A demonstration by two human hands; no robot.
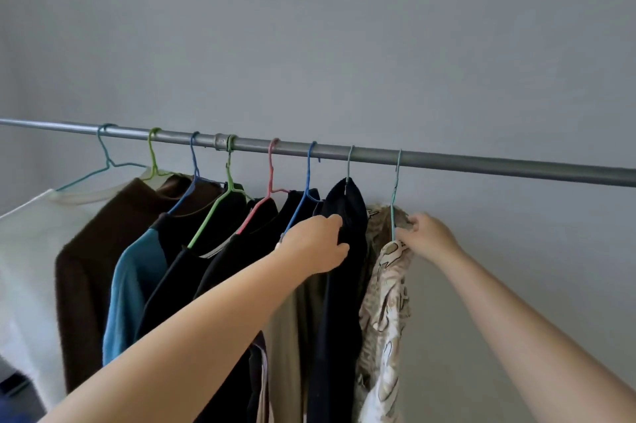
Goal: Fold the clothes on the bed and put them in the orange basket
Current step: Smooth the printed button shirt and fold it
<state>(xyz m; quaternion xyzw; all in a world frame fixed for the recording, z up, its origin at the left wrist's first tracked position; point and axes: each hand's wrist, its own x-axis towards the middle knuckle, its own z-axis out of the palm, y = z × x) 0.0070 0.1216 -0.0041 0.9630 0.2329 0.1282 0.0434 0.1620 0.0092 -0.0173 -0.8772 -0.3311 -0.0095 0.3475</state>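
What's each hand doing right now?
Left hand: grips the dark garment hanging on the rail.
Right hand: pinches the patterned shirt at its hanger.

We see left hand (315, 243) fingertips buried in dark garment (344, 250); grip itself hidden. Right hand (430, 235) fingertips tucked behind patterned shirt (385, 302) collar. White garment (24, 267) cut by left edge. Rail (447, 161) runs off both sides. Garment hems cut by bottom edge. Beige garment (285, 336) mostly hidden behind left forearm. Dark shapes at lower-left corner too blurred for us to tell.
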